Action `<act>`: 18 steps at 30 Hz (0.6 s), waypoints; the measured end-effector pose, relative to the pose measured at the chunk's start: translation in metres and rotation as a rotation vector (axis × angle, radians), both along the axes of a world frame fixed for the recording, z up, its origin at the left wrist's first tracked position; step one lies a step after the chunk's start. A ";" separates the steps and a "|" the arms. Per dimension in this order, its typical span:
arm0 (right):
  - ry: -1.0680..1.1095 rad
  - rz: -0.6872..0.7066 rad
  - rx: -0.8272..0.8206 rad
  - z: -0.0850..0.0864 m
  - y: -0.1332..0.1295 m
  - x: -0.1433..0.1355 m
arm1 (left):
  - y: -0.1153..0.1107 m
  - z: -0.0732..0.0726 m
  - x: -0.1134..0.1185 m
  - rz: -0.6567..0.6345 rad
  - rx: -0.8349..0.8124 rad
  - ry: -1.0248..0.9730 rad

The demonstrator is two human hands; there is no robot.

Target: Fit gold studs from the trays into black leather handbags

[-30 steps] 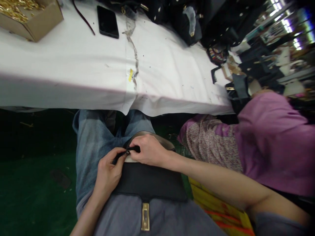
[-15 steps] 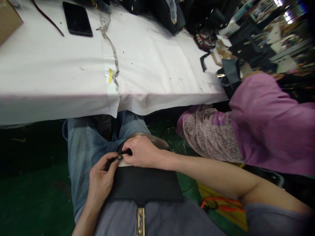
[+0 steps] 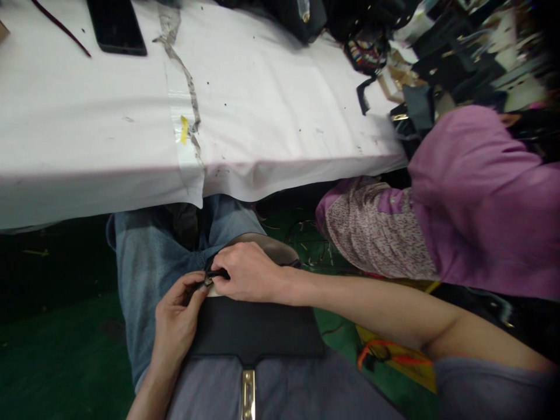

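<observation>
Two hands pinch a strap at the bag's edge

The bag [image 3: 258,329] lies across the person's lap, its black flap toward the body; the gold clasp [image 3: 248,394] is cut off below. The left hand [image 3: 177,315] and right hand [image 3: 245,271] nearly meet at its far left edge, fingertips pinched on a dark strap [image 3: 217,273]. A small metal piece [image 3: 207,281] between them is too small to make out. The right hand and forearm hide part of the bag. On the table [image 3: 280,122], the top edge crops a phone [image 3: 118,29].
</observation>
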State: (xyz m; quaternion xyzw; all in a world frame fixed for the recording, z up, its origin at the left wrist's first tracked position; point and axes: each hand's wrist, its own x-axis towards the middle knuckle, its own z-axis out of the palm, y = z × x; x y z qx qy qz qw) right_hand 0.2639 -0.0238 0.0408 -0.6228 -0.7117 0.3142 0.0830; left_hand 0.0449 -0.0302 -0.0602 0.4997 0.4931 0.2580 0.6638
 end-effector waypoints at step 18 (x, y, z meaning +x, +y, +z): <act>-0.129 0.173 0.046 0.009 0.000 -0.001 | 0.003 0.034 0.017 -0.060 0.329 0.238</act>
